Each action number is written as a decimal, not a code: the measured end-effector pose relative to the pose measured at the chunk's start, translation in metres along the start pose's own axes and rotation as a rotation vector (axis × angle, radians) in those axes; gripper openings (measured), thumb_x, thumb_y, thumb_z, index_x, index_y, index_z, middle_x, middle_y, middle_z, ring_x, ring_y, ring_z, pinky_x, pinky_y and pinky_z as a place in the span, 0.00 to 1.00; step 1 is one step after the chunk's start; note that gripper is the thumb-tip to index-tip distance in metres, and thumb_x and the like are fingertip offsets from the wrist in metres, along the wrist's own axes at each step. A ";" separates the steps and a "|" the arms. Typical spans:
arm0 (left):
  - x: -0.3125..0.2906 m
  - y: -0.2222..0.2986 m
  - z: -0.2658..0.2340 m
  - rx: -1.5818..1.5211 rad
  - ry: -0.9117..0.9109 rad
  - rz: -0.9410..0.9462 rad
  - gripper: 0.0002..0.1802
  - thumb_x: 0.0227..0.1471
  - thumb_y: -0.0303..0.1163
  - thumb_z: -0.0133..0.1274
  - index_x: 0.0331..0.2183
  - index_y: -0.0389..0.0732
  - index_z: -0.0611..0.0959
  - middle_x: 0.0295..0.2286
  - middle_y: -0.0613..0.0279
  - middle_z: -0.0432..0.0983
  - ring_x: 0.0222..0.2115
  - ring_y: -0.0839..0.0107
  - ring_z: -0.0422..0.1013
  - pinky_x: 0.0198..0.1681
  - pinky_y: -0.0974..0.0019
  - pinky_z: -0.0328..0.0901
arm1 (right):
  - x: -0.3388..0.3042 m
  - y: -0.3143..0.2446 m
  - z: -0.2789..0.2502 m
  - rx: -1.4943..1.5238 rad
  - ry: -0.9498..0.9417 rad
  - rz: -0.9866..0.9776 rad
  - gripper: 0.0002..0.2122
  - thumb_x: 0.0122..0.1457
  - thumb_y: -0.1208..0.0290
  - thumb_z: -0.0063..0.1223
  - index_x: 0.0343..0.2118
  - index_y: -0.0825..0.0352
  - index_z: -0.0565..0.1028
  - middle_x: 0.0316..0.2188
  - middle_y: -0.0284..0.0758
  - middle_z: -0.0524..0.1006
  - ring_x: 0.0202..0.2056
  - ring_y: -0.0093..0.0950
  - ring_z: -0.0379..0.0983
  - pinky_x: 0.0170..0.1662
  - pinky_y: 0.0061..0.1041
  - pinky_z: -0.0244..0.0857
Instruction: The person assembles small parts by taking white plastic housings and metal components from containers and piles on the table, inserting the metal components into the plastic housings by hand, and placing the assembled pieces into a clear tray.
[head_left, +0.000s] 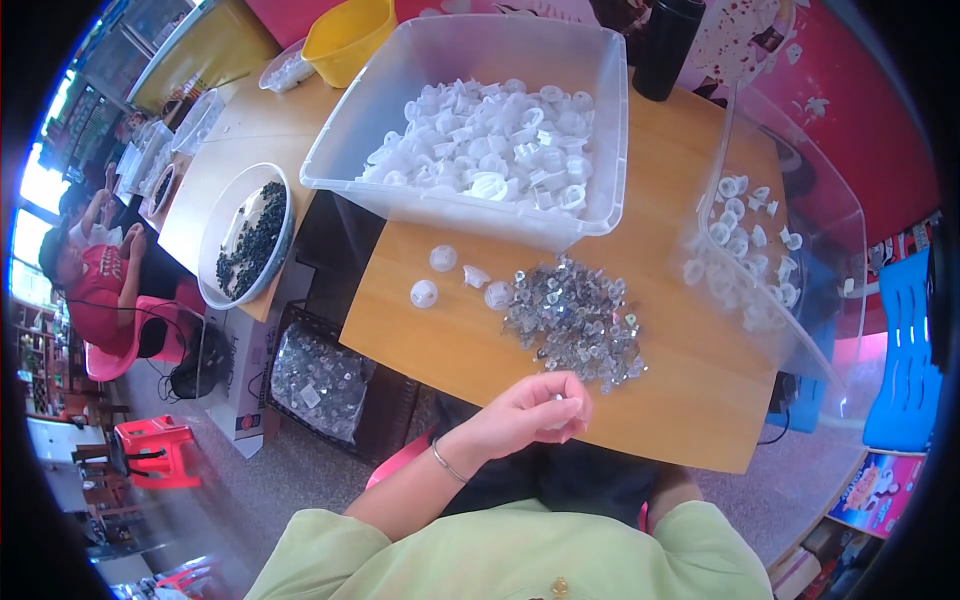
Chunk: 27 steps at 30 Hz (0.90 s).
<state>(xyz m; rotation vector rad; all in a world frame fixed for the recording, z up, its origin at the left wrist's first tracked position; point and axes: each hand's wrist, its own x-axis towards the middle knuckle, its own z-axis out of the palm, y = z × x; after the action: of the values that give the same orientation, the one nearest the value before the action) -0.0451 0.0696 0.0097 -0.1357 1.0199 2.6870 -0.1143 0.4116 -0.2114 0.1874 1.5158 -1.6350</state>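
Note:
My left hand (pixel 550 408), with a bracelet at its wrist, is held over the near edge of the wooden table. Its fingers are curled together, and a small whitish bit shows between them, too small to name. Just beyond lies a heap of small clear, shiny plastic pieces (pixel 575 320). Left of the heap rest several loose white plastic caps (pixel 424 293). A large clear tub (pixel 465 215) full of similar white caps stands farther back. Only part of my right forearm (pixel 672 490) shows at the table's near edge; the hand itself is hidden.
A clear bin (pixel 848 230) with white caps stands at the right. A black bottle (pixel 668 50) and yellow bucket (pixel 350 45) are behind. At left are a bowl of dark pieces (pixel 213 275), a crate with a bag of clear pieces (pixel 320 385), and a seated person (pixel 100 285).

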 end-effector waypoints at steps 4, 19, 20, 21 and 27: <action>0.002 -0.007 0.001 -0.002 0.005 -0.023 0.08 0.56 0.33 0.44 0.27 0.41 0.70 0.27 0.64 0.67 0.22 0.81 0.60 0.20 0.81 0.50 | 0.022 0.002 0.093 -0.184 -0.068 -0.019 0.17 0.56 0.61 0.46 0.45 0.66 0.71 0.47 0.41 0.71 0.49 0.32 0.65 0.51 0.31 0.60; 0.001 0.002 -0.002 -0.073 0.065 0.106 0.06 0.55 0.35 0.48 0.28 0.45 0.71 0.26 0.70 0.69 0.25 0.81 0.63 0.25 0.80 0.56 | 0.017 0.037 -0.062 -0.790 -0.152 0.095 0.19 0.55 0.63 0.46 0.47 0.68 0.69 0.47 0.42 0.70 0.47 0.32 0.67 0.50 0.31 0.61; 0.002 0.005 0.001 -0.076 0.065 0.113 0.06 0.55 0.35 0.48 0.29 0.44 0.72 0.26 0.70 0.69 0.25 0.80 0.63 0.25 0.80 0.56 | 0.020 0.036 -0.071 -0.827 -0.146 0.104 0.19 0.55 0.63 0.46 0.47 0.68 0.69 0.47 0.43 0.70 0.47 0.32 0.67 0.50 0.31 0.61; 0.003 0.007 0.004 -0.078 0.063 0.121 0.06 0.55 0.35 0.48 0.29 0.44 0.72 0.26 0.70 0.69 0.25 0.80 0.63 0.25 0.80 0.56 | 0.008 0.041 -0.078 -0.865 -0.138 0.110 0.19 0.55 0.63 0.46 0.47 0.68 0.69 0.47 0.43 0.70 0.47 0.32 0.67 0.50 0.31 0.61; -0.001 0.006 0.002 -0.088 0.043 0.151 0.07 0.55 0.35 0.48 0.28 0.44 0.72 0.25 0.69 0.69 0.25 0.79 0.62 0.25 0.78 0.56 | -0.106 -0.183 0.111 -1.761 -0.450 0.321 0.14 0.54 0.66 0.44 0.39 0.70 0.73 0.34 0.49 0.74 0.39 0.42 0.71 0.43 0.39 0.64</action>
<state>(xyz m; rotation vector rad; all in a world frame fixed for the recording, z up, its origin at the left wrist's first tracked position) -0.0458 0.0662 0.0156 -0.1386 0.9606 2.8788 -0.1241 0.3440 0.0174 -0.7878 1.8442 0.2687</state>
